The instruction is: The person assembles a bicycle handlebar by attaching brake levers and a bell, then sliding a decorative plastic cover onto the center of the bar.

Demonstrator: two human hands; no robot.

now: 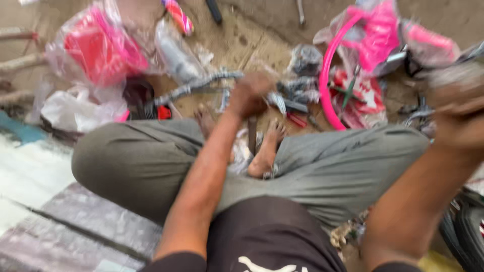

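Down between the bare feet, the left hand (247, 95) is closed around a dark rod-shaped tool (252, 135) standing upright. The right hand (461, 118) is too blurred to tell its grip. Crinkly clear plastic bags (96, 48) hold pink parts, near a smooth pink rim (325, 85)

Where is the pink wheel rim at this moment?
In the head view, the pink wheel rim lies on the dirt ground at the upper right, beyond the person's right knee, beside plastic-wrapped pink parts.
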